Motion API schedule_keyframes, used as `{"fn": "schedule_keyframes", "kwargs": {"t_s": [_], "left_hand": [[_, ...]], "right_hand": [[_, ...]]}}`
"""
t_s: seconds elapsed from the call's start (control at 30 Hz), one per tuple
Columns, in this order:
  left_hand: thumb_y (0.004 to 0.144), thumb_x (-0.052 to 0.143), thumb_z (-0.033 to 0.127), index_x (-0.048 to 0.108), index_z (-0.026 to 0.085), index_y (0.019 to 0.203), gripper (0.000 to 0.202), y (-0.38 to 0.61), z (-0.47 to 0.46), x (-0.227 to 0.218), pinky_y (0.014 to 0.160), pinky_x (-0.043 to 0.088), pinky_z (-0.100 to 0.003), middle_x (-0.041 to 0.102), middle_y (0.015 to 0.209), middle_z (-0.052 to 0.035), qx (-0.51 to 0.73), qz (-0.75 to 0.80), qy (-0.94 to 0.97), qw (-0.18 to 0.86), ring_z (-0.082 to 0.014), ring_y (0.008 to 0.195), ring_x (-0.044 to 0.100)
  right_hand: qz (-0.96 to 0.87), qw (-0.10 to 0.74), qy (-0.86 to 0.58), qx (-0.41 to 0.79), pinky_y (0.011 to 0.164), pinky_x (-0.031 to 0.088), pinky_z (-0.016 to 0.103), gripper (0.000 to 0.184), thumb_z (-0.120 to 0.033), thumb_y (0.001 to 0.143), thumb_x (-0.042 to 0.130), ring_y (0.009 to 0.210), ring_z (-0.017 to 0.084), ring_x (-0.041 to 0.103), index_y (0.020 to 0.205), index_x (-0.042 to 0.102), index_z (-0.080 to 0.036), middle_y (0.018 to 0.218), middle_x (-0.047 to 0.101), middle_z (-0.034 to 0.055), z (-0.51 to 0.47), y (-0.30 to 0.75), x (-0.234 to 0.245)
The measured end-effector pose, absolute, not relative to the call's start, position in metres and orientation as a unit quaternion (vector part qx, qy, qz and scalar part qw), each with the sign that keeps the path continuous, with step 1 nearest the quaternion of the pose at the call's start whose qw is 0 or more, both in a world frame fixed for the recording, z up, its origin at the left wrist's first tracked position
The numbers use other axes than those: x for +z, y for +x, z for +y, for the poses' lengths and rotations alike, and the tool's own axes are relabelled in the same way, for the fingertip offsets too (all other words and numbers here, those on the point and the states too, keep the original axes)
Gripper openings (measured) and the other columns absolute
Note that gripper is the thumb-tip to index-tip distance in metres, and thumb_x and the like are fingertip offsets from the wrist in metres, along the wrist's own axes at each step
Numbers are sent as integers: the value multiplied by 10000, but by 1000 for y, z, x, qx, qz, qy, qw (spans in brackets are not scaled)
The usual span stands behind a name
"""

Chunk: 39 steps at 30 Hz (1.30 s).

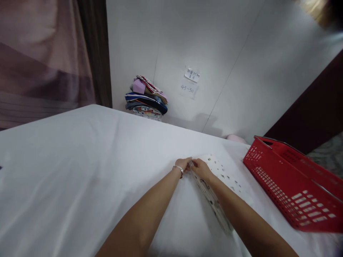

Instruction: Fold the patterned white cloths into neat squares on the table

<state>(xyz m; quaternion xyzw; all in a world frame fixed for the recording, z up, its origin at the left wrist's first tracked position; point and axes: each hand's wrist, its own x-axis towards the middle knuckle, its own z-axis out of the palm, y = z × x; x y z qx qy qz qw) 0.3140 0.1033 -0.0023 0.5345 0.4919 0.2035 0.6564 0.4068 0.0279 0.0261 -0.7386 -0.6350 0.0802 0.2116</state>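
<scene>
A folded white cloth (223, 175) with small dark printed motifs lies on the white-covered table, its layered edge turned toward the left. At the cloth's far left corner, my left hand (183, 164), with a bracelet at the wrist, pinches the edge. Close beside it, my right hand (203, 169) also has its fingers closed on that corner. The fingertips of both hands almost meet there. My right forearm passes over the cloth and hides part of it.
A red perforated basket (284, 178) with metal handles stands on the table (80, 171) at the right. Beyond the far edge is a stack of folded fabrics (146, 98) against the wall. Paper notes (188, 89) are stuck on the wall, and a pinkish curtain (43, 53) hangs at left.
</scene>
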Motion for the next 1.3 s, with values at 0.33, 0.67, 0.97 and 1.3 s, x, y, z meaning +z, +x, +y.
{"fn": "schedule_keyframes", "kwargs": {"t_s": [0.33,0.67,0.97,1.3], "left_hand": [[678,580,372,575,116,574,276,327,108,1,375,320,-219,545,473,-37,185,518,570,611,-115,406,484],[664,551,386,580,125,585,273,331,107,-1,371,316,-223,538,462,-37,210,515,573,601,-107,375,446],[674,536,375,564,138,531,278,329,107,-1,420,340,-233,543,454,-57,215,512,617,557,-146,448,514],[683,529,413,608,154,619,279,338,104,18,511,383,-212,624,606,-49,237,480,678,503,-147,592,582]], "right_hand": [[-578,305,-757,12,731,442,295,233,-279,814,426,853,178,549,935,607,-198,918,606,56,-96,410,34],[-555,262,-787,-59,778,449,339,220,-306,846,433,891,201,543,976,586,-215,948,591,70,-162,385,4],[-564,240,-787,-65,702,455,300,234,-266,882,368,799,175,551,893,594,-206,846,579,54,-162,391,5],[-600,217,-760,-125,745,462,355,230,-253,849,451,878,206,531,1058,537,-211,956,558,80,-172,388,-10]]}}
